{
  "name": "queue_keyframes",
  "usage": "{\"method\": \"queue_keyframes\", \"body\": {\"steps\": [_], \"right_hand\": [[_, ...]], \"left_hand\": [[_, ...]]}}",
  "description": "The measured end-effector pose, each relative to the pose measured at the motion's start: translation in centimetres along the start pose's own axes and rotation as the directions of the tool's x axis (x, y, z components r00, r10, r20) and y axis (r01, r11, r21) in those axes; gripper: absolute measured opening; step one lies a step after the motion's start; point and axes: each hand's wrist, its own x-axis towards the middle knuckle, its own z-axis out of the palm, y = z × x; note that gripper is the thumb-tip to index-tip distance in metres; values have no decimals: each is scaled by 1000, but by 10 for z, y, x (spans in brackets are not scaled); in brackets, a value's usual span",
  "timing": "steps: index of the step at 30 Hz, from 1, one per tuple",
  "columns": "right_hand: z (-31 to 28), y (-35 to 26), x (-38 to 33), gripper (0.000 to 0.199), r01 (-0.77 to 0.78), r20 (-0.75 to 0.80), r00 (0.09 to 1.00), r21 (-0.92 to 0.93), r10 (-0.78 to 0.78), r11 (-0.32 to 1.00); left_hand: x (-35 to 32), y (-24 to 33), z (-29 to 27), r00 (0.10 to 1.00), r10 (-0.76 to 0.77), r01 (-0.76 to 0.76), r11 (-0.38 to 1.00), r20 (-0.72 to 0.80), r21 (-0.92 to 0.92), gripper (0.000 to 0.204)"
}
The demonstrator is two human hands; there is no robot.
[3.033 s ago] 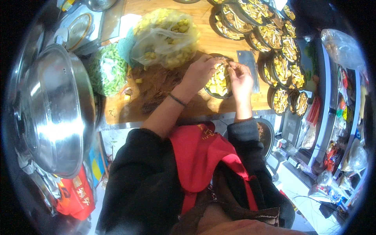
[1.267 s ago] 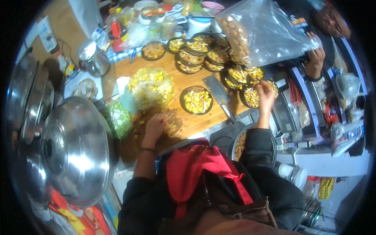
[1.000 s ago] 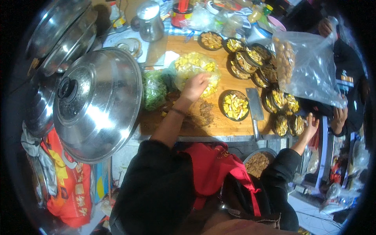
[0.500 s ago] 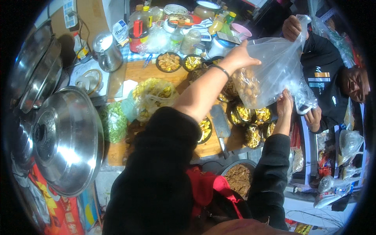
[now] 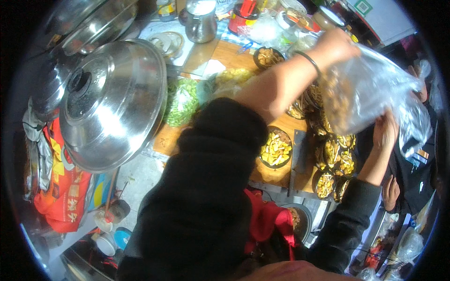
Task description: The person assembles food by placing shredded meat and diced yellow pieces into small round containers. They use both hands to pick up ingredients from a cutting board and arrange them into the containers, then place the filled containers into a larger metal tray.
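A large clear plastic bag (image 5: 375, 86) is stretched between my two hands at the upper right, with brown chunks of food (image 5: 341, 100) in its left part. My left hand (image 5: 338, 46) is closed on the bag's upper left edge, its fingertips partly hidden. Lower down, my right hand (image 5: 386, 130) grips the bag's side. Under and beside the bag stand several small black bowls (image 5: 324, 185) of yellow and pale strips. A larger black bowl (image 5: 275, 148) of yellow pieces is left of a dark cleaver (image 5: 299, 150) on the wooden board (image 5: 234, 54).
Another person's hand (image 5: 390, 193) is at the right; a second shows behind the bag. A big steel lid (image 5: 112, 105) leans at the left. Beside it lie bagged chopped greens (image 5: 182, 100). A metal jug (image 5: 200, 21) stands at the back, and a pot (image 5: 302, 220) sits below the board.
My view has swung, so the scene sits further left and lower. Both my hands still hold the bag. The other person's lower hand has come off the bag.
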Motion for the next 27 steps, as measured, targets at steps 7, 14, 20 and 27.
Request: {"method": "queue_keyframes", "body": {"steps": [7,14,20,27], "right_hand": [[213,57,-32,13,-120,252,964,147,80,982],[285,160,-73,31,-247,379,884,-117,273,962],[226,183,-122,40,-306,476,809,-159,344,939],[128,168,-221,33,-267,490,774,-321,401,909]], "left_hand": [[-22,-118,-176,950,-198,254,940,-240,230,33],[-134,-205,-208,658,-424,498,865,-622,-63,46],[-234,-185,-149,779,-459,382,888,-428,-256,31],[-327,-174,-162,947,-306,317,936,-96,150,19]]}}
